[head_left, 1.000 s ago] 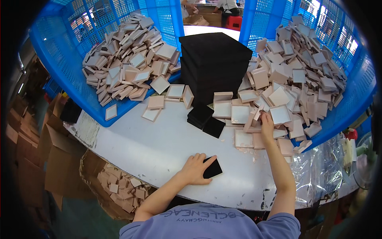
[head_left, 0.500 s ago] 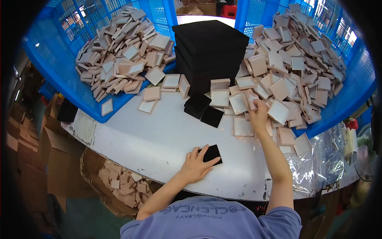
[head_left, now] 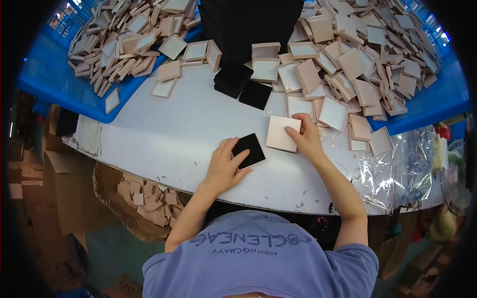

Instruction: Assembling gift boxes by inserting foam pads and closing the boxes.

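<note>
My left hand (head_left: 226,165) is closed around a small square box (head_left: 264,160) with a black pad (head_left: 251,147) in it, resting at the middle of the table; a finger lies over the black surface. To its right, my right hand (head_left: 306,137) pinches a pale pink square box lid (head_left: 282,132) by its right edge, thumb on top. The lid is apart from the box in my left hand. Beyond both hands lie a short stack of black square pads (head_left: 232,79) and a single black pad (head_left: 255,95).
Blue baskets heaped with pink box pieces stand at left (head_left: 47,67) and right (head_left: 422,107). A tall black stack (head_left: 248,32) rises between them. Loose box pieces (head_left: 333,112) spill onto the white table (head_left: 144,144). Clear plastic film (head_left: 397,169) lies right; a carton (head_left: 107,198) of pieces stands below left.
My right hand has taken a pink lid from the right heap and brought it near my left hand. My left hand still holds the box with the black pad. The view has shifted.
</note>
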`<action>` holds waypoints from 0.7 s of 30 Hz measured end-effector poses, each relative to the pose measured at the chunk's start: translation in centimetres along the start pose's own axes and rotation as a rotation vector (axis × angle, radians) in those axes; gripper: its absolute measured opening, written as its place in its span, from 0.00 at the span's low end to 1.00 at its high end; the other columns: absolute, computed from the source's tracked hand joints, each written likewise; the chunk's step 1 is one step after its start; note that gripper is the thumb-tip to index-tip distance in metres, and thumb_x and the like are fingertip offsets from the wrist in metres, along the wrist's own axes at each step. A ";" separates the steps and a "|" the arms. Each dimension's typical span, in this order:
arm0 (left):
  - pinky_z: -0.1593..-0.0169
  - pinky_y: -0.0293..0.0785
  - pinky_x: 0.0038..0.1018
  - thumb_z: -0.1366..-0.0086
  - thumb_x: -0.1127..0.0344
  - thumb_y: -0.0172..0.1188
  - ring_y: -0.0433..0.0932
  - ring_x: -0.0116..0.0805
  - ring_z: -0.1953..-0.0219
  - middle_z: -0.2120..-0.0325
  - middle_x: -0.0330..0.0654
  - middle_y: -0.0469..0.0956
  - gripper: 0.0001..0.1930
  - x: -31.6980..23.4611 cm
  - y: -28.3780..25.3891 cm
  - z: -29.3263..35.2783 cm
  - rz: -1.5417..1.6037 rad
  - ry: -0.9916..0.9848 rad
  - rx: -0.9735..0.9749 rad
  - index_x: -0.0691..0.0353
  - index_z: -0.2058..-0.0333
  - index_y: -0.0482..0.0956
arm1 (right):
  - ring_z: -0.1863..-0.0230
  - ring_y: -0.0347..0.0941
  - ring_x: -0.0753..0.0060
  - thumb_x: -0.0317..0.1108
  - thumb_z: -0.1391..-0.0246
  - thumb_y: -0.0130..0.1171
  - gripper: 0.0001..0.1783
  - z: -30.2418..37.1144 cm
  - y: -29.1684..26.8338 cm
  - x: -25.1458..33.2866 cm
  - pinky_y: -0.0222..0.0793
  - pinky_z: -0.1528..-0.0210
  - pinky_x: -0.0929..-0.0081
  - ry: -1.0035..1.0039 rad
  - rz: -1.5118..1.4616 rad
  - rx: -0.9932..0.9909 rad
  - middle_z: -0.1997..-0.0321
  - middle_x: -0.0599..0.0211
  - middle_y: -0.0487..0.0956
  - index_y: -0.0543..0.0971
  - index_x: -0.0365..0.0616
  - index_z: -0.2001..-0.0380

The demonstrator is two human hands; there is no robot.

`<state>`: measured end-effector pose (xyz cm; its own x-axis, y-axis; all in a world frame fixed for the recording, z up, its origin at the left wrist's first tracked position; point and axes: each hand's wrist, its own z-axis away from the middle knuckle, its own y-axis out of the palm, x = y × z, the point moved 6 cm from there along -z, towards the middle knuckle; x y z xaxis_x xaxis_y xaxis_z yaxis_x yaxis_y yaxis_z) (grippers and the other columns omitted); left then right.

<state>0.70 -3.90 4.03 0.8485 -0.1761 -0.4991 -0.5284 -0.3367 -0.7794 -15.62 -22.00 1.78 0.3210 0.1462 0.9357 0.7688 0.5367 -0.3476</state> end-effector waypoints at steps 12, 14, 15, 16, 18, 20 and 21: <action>0.46 0.56 0.43 0.52 0.62 0.64 0.60 0.54 0.44 0.45 0.57 0.59 0.28 0.6 -1.2 2.0 -0.082 -0.069 0.032 0.61 0.50 0.68 | 0.41 0.55 0.54 0.55 0.69 0.67 0.44 2.3 2.0 4.4 0.48 0.43 0.53 -0.605 0.889 0.116 0.42 0.55 0.62 0.67 0.45 0.48; 0.46 0.56 0.42 0.52 0.62 0.65 0.60 0.53 0.45 0.47 0.57 0.60 0.30 0.5 -1.2 2.0 -0.051 -0.065 0.026 0.63 0.50 0.66 | 0.42 0.56 0.54 0.54 0.68 0.68 0.43 2.0 2.0 3.9 0.48 0.44 0.54 -0.566 0.872 0.152 0.43 0.55 0.63 0.67 0.45 0.48; 0.46 0.56 0.42 0.52 0.62 0.65 0.60 0.53 0.45 0.47 0.56 0.61 0.31 0.4 -1.3 1.8 -0.046 -0.064 0.034 0.64 0.49 0.66 | 0.44 0.57 0.53 0.52 0.69 0.69 0.42 2.0 1.9 4.1 0.49 0.44 0.55 -0.574 0.836 0.145 0.45 0.54 0.64 0.68 0.44 0.49; 0.45 0.57 0.41 0.53 0.62 0.65 0.60 0.52 0.45 0.47 0.55 0.61 0.32 0.4 -1.4 1.9 -0.028 -0.062 0.035 0.65 0.49 0.65 | 0.44 0.57 0.53 0.52 0.69 0.69 0.42 2.0 1.9 4.4 0.49 0.44 0.55 -0.590 0.838 0.131 0.45 0.54 0.64 0.68 0.44 0.49; 0.45 0.56 0.41 0.53 0.62 0.65 0.60 0.51 0.45 0.48 0.54 0.61 0.32 0.6 -1.5 1.8 -0.015 -0.059 0.040 0.65 0.49 0.65 | 0.46 0.58 0.52 0.50 0.71 0.70 0.42 1.8 1.8 4.4 0.49 0.44 0.56 -0.494 0.801 0.164 0.48 0.54 0.64 0.69 0.44 0.51; 0.45 0.56 0.41 0.53 0.61 0.65 0.60 0.51 0.45 0.48 0.54 0.61 0.33 0.5 -1.5 1.9 -0.013 -0.054 0.036 0.65 0.49 0.65 | 0.47 0.58 0.51 0.50 0.72 0.71 0.41 1.9 1.6 4.7 0.50 0.44 0.56 -0.495 0.779 0.147 0.50 0.54 0.65 0.70 0.43 0.52; 0.45 0.56 0.41 0.53 0.61 0.66 0.60 0.51 0.45 0.48 0.53 0.61 0.33 0.5 -1.5 1.9 -0.002 -0.057 0.042 0.65 0.48 0.64 | 0.47 0.58 0.51 0.49 0.72 0.71 0.41 1.9 1.6 4.6 0.50 0.44 0.56 -0.473 0.774 0.165 0.50 0.54 0.65 0.69 0.43 0.52</action>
<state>1.86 -1.70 4.16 0.8472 -0.1217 -0.5172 -0.5283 -0.2975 -0.7953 -13.93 -18.88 5.67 0.4254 0.8190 0.3851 0.3338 0.2535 -0.9079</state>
